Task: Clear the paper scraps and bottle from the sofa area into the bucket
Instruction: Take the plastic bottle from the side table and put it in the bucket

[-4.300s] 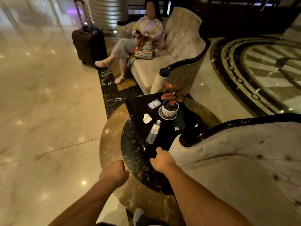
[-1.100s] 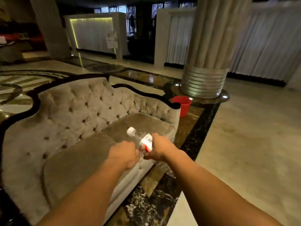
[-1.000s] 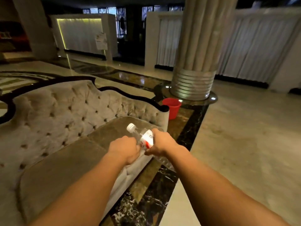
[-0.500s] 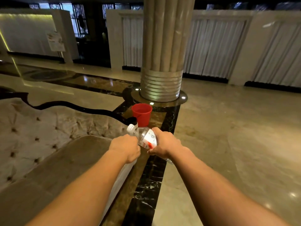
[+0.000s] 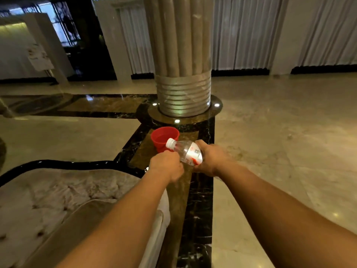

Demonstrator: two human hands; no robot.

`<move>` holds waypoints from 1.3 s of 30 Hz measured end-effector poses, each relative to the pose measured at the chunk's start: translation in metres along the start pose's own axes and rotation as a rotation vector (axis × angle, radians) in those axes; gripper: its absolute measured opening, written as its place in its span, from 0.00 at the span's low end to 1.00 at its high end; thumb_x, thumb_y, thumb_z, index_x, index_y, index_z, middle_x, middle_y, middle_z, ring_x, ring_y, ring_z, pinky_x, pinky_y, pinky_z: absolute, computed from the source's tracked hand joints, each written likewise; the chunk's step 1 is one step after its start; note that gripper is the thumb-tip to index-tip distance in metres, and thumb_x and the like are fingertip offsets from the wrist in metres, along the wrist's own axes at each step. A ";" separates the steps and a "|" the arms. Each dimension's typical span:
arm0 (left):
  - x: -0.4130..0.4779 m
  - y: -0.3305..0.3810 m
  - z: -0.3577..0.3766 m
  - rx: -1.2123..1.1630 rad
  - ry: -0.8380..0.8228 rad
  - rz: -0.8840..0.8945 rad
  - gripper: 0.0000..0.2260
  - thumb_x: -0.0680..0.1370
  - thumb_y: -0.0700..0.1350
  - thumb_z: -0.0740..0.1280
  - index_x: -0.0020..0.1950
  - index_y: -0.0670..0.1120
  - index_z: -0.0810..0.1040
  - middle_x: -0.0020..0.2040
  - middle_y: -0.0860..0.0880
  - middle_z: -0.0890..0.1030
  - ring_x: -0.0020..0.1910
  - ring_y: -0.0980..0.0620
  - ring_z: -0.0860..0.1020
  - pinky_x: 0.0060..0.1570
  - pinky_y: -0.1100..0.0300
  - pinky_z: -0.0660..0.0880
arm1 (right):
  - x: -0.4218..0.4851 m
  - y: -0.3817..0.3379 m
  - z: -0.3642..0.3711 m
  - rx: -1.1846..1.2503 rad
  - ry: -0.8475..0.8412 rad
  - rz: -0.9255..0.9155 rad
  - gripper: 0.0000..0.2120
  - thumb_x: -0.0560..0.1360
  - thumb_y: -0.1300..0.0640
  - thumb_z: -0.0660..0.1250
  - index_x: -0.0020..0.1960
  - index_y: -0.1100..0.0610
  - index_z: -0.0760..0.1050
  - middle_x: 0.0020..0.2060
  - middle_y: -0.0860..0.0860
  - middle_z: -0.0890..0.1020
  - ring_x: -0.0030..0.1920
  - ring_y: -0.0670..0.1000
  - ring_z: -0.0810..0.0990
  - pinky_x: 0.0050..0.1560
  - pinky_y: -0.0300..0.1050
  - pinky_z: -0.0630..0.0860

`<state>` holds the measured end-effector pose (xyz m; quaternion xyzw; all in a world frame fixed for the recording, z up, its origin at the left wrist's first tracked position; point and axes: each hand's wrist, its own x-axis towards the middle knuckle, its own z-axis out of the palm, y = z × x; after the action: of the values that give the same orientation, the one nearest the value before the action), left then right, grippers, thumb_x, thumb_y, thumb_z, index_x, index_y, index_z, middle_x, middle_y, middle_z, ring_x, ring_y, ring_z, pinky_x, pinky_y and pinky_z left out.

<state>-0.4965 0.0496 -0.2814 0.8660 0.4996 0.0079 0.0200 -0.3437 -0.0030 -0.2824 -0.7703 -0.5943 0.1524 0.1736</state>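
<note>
Since the frame half a second before, the bucket (image 5: 164, 139) had shifted from upper centre to mid-frame, and most of the sofa (image 5: 58, 200) had dropped to the lower left. My right hand (image 5: 209, 158) was wrapped around the bottle (image 5: 186, 152), which pointed cap-first to the upper left, overlapping the bucket's rim in view. My left hand (image 5: 167, 166) was curled into a fist touching the bottle's lower side; what it pinched, I could not tell. Behind the bucket stood the column (image 5: 182, 55), at top centre.
</note>
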 end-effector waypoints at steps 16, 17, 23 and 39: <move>0.398 -0.013 0.061 0.007 -0.013 -0.137 0.13 0.73 0.48 0.63 0.52 0.43 0.78 0.49 0.41 0.81 0.48 0.41 0.78 0.45 0.51 0.71 | 0.422 0.093 -0.005 -0.135 -0.226 -0.116 0.38 0.64 0.43 0.74 0.68 0.43 0.60 0.58 0.55 0.78 0.61 0.62 0.74 0.64 0.67 0.67; 0.424 -0.020 0.069 0.014 -0.019 -0.145 0.13 0.73 0.48 0.62 0.53 0.43 0.78 0.49 0.41 0.81 0.50 0.41 0.78 0.48 0.50 0.72 | 0.448 0.096 -0.001 -0.134 -0.225 -0.112 0.38 0.64 0.43 0.74 0.69 0.44 0.60 0.58 0.55 0.78 0.61 0.62 0.74 0.64 0.67 0.67; 0.601 -0.089 0.120 0.020 -0.091 -0.216 0.08 0.76 0.47 0.60 0.44 0.47 0.78 0.46 0.45 0.82 0.50 0.43 0.76 0.56 0.45 0.69 | 0.626 0.107 0.024 -0.088 -0.216 0.005 0.38 0.64 0.46 0.77 0.67 0.53 0.64 0.59 0.56 0.78 0.60 0.60 0.76 0.61 0.63 0.73; 0.932 -0.269 0.183 -0.543 -0.228 -0.485 0.13 0.73 0.36 0.66 0.57 0.45 0.76 0.58 0.41 0.76 0.54 0.44 0.77 0.50 0.56 0.74 | 1.037 0.106 0.103 -0.043 -0.467 0.091 0.33 0.64 0.43 0.77 0.63 0.56 0.71 0.54 0.54 0.81 0.54 0.56 0.80 0.56 0.55 0.79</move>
<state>-0.2565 0.9856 -0.4816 0.6812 0.6643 0.0384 0.3055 -0.0416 0.9853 -0.4509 -0.7436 -0.5863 0.3214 0.0081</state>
